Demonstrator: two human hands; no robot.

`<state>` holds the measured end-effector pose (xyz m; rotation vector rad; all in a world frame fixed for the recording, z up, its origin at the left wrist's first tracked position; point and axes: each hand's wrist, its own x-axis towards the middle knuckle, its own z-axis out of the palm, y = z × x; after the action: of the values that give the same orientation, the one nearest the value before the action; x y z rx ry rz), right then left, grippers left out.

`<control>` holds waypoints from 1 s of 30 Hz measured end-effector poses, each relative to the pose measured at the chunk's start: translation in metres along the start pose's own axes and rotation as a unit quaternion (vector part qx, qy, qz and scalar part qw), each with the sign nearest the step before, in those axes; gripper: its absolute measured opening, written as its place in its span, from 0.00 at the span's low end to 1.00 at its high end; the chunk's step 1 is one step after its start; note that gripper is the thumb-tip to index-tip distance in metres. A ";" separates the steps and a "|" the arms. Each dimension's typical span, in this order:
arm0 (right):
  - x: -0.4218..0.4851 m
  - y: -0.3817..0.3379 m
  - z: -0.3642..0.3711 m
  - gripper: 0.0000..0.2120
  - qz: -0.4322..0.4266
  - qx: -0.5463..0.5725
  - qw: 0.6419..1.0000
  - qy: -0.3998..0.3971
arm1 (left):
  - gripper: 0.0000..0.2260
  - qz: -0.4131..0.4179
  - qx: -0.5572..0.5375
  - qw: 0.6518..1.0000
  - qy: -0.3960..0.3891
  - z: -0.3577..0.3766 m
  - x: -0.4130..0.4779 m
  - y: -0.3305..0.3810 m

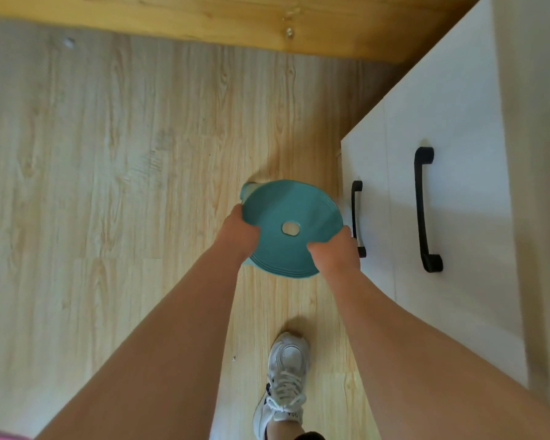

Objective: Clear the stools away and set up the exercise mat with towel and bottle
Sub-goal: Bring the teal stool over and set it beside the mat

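Across the frame I log pale wood floor; white cabinet at 3 o'clock. Just right of centre: teal stool — close beside the cabinet. Grip: left hand clamps its 9 o'clock rim, right hand its 4 o'clock rim, fingers curled round the edge.

One stool (maybe stacked), two handles.

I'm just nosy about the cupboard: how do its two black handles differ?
The nearer handle, beside the teal stool, looks smaller and thinner; the farther handle looks larger and thicker. The right hand partly covers the nearer handle; the farther handle shows whole. Both are black, on white cabinet fronts.
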<state>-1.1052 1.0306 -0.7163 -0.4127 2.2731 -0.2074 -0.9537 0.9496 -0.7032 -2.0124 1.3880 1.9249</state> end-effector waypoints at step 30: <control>-0.403 -0.218 0.238 0.25 -0.350 -0.279 0.876 -0.181 | 0.30 -0.120 -0.517 0.778 0.336 -0.329 -0.285 -0.266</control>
<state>-0.6251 0.9678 -0.5358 -1.4506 1.6911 0.1706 -0.4896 1.0810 -0.5357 -3.3362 -0.1932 2.1266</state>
